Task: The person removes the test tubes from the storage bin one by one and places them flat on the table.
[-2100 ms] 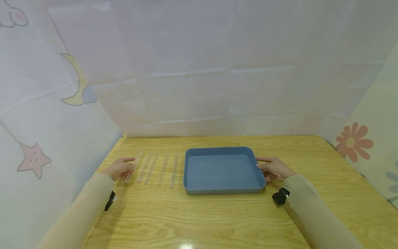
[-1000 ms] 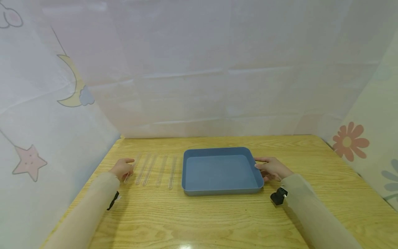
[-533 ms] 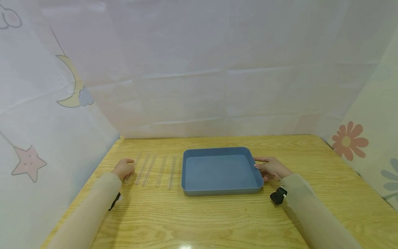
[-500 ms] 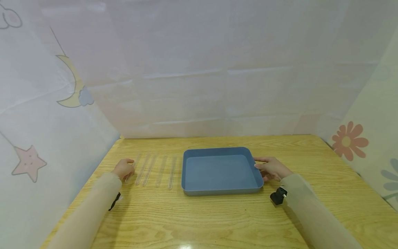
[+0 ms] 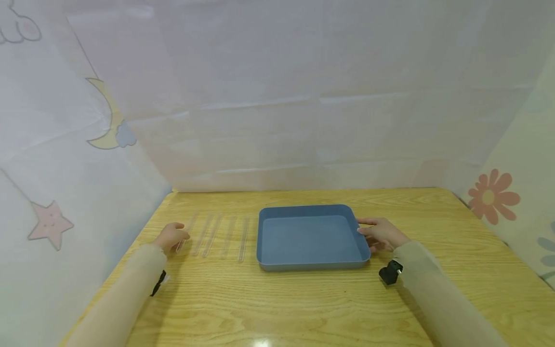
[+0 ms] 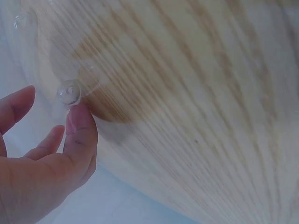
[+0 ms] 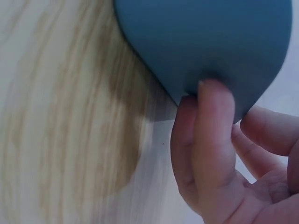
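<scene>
A row of several clear test tubes lies on the wooden table, left of a blue rectangular tray. At the row's left end, my left hand has its bent fingers at the leftmost test tube. In the left wrist view, a fingertip meets the rounded end of this test tube, while another finger stands apart; the palm side is partly hidden. My right hand grips the tray's right side by the rim, and its fingertips press the outer wall of the tray in the right wrist view.
The tray sits flat with nothing in it. A pale patterned cloth closes off the back and both sides of the table. Dark wrist devices sit under both sleeves.
My left hand has shifted slightly right and its index finger has drawn in around the leftmost test tube. My right hand stays on the tray. The view sways a little.
</scene>
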